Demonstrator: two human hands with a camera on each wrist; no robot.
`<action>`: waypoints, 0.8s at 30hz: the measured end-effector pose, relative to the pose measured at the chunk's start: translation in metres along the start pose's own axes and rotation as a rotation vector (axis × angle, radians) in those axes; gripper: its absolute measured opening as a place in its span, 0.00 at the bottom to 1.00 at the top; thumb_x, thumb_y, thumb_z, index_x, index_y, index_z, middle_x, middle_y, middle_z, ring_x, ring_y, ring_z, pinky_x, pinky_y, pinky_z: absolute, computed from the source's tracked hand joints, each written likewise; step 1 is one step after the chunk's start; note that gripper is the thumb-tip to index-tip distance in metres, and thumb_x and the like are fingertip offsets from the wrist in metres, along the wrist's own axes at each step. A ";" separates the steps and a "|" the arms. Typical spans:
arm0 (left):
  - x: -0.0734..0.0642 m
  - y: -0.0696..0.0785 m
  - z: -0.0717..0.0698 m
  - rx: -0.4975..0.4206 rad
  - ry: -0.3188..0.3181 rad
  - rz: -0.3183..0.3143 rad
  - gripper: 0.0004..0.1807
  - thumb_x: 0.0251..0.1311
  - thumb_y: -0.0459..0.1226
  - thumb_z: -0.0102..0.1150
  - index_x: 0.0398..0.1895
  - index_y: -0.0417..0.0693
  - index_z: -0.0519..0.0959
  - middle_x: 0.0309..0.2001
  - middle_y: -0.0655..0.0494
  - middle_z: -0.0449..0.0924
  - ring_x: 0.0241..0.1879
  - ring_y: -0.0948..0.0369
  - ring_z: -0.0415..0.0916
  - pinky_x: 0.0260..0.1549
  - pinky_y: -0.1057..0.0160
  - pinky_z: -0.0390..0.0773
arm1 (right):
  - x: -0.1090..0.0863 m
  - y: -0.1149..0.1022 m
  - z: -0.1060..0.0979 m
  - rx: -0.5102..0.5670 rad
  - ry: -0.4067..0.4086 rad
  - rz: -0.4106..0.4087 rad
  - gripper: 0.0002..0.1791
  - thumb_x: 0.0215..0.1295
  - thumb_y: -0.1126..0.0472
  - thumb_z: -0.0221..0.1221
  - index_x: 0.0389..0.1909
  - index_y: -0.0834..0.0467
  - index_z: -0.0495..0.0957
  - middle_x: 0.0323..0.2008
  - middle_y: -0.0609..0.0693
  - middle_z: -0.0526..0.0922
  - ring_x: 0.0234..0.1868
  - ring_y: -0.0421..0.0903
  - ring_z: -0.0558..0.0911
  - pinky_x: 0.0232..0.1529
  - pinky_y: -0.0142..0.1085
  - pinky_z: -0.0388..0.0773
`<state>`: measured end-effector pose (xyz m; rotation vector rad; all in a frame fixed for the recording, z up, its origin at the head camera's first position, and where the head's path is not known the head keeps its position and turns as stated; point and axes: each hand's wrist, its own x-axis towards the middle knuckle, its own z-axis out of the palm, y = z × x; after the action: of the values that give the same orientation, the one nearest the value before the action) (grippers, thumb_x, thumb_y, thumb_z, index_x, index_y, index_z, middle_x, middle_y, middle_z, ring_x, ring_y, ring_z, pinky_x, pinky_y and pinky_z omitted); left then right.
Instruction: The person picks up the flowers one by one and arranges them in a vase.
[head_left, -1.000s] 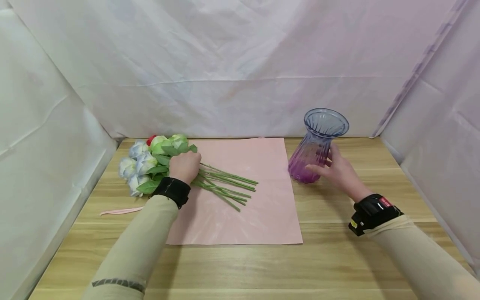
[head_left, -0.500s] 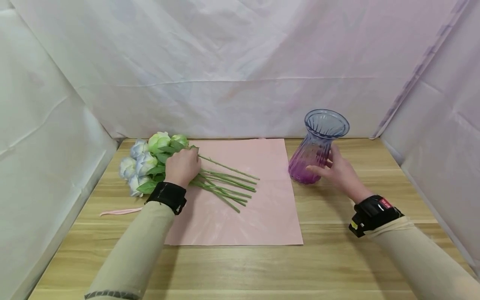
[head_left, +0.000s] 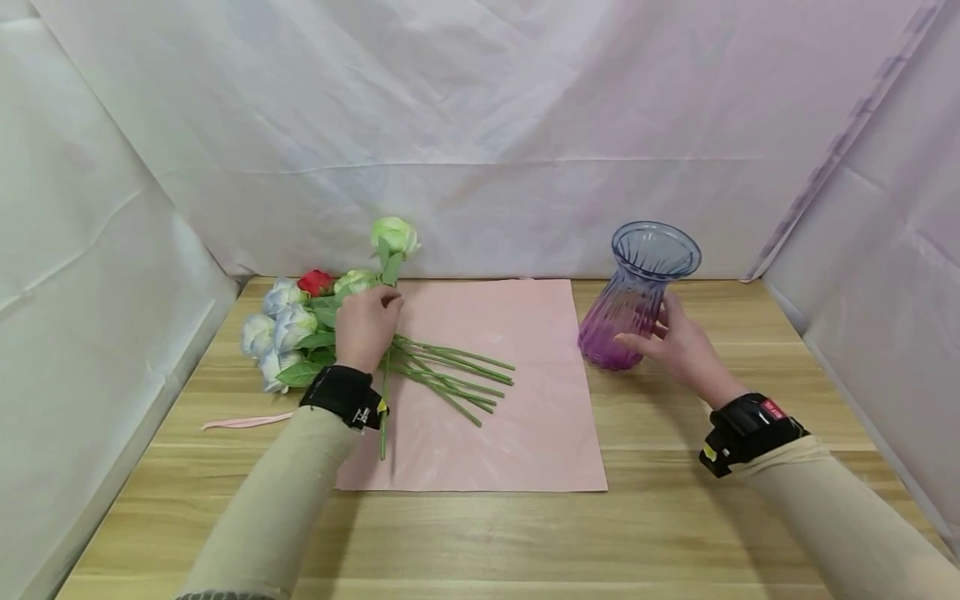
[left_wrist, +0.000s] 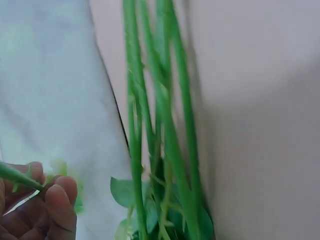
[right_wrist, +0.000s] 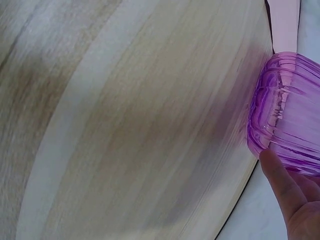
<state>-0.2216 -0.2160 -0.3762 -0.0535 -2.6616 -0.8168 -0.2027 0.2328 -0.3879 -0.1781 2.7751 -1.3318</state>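
Observation:
My left hand [head_left: 366, 327] pinches the stem of a pale green rose [head_left: 394, 236], whose bloom stands above the hand while the stem's lower end points toward me. In the left wrist view, thumb and fingertips [left_wrist: 62, 200] meet on that green stem [left_wrist: 17, 175]. Beneath lies a bunch of artificial flowers, with blue-white roses [head_left: 291, 327], a red rose [head_left: 316, 282] and several green stems [head_left: 457, 385] fanned rightward. My right hand [head_left: 678, 346] holds the lower side of a glass vase [head_left: 622, 308], blue at the rim and purple at the base, standing upright on the table.
A square pink sheet [head_left: 525, 433] lies under the stems on the wooden table [head_left: 480, 542]. Left of it is a pink ribbon [head_left: 243, 422]. White cloth [head_left: 480, 125] hangs behind the table and along both sides.
The left hand has drawn one pale green rose out of the bunch and swung it upright, its stem turning toward me. The red rose shows again. The right hand and vase stay put.

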 end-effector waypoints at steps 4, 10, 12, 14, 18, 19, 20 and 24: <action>0.000 0.003 -0.001 -0.114 0.001 -0.034 0.14 0.76 0.39 0.56 0.55 0.44 0.85 0.48 0.43 0.87 0.38 0.50 0.84 0.37 0.53 0.82 | 0.000 0.000 0.000 0.003 -0.003 0.012 0.59 0.62 0.44 0.71 0.81 0.52 0.40 0.74 0.75 0.57 0.72 0.74 0.64 0.65 0.62 0.69; 0.002 0.010 -0.005 -0.189 0.026 -0.011 0.15 0.76 0.39 0.56 0.57 0.43 0.84 0.49 0.41 0.86 0.37 0.49 0.85 0.29 0.55 0.77 | -0.001 0.000 0.000 -0.003 0.000 -0.007 0.59 0.62 0.45 0.71 0.80 0.52 0.40 0.73 0.76 0.58 0.71 0.75 0.64 0.64 0.62 0.70; 0.003 0.012 -0.005 -0.196 0.045 0.007 0.14 0.75 0.38 0.57 0.56 0.42 0.85 0.49 0.41 0.87 0.39 0.48 0.85 0.29 0.56 0.74 | -0.001 0.000 0.000 -0.001 0.002 -0.010 0.59 0.62 0.45 0.71 0.81 0.51 0.39 0.73 0.76 0.58 0.71 0.75 0.64 0.64 0.62 0.70; 0.005 0.012 -0.005 -0.205 0.057 0.016 0.14 0.75 0.37 0.57 0.57 0.42 0.85 0.49 0.41 0.87 0.41 0.48 0.85 0.30 0.57 0.74 | -0.001 0.000 0.000 0.001 0.003 -0.011 0.59 0.62 0.45 0.71 0.81 0.51 0.40 0.73 0.76 0.58 0.71 0.75 0.65 0.64 0.62 0.70; 0.005 0.015 -0.005 -0.248 0.062 0.010 0.15 0.75 0.37 0.57 0.58 0.43 0.84 0.50 0.43 0.87 0.40 0.49 0.85 0.31 0.58 0.74 | -0.001 0.000 0.000 -0.001 0.004 -0.006 0.59 0.62 0.45 0.71 0.81 0.51 0.40 0.73 0.75 0.59 0.71 0.74 0.65 0.64 0.61 0.70; 0.005 0.016 -0.005 -0.261 0.064 0.010 0.15 0.75 0.37 0.57 0.58 0.43 0.84 0.50 0.44 0.87 0.41 0.49 0.85 0.32 0.58 0.75 | -0.001 0.000 0.000 -0.001 0.004 -0.005 0.59 0.62 0.45 0.71 0.81 0.51 0.40 0.73 0.75 0.59 0.71 0.74 0.65 0.64 0.62 0.70; 0.005 0.017 -0.006 -0.271 0.067 0.012 0.15 0.75 0.37 0.58 0.58 0.44 0.84 0.50 0.44 0.87 0.42 0.50 0.85 0.33 0.59 0.76 | -0.001 0.000 0.000 -0.002 0.005 -0.005 0.59 0.62 0.45 0.71 0.81 0.51 0.40 0.73 0.76 0.59 0.71 0.74 0.65 0.64 0.62 0.70; 0.004 0.021 -0.007 -0.343 0.071 0.003 0.14 0.74 0.38 0.58 0.57 0.45 0.85 0.49 0.47 0.88 0.38 0.50 0.84 0.33 0.62 0.79 | -0.001 0.000 0.001 -0.003 0.005 -0.007 0.59 0.62 0.44 0.71 0.81 0.51 0.40 0.73 0.77 0.59 0.70 0.75 0.65 0.64 0.62 0.70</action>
<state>-0.2205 -0.2028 -0.3577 -0.1116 -2.4276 -1.2408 -0.2020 0.2325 -0.3884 -0.1849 2.7837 -1.3313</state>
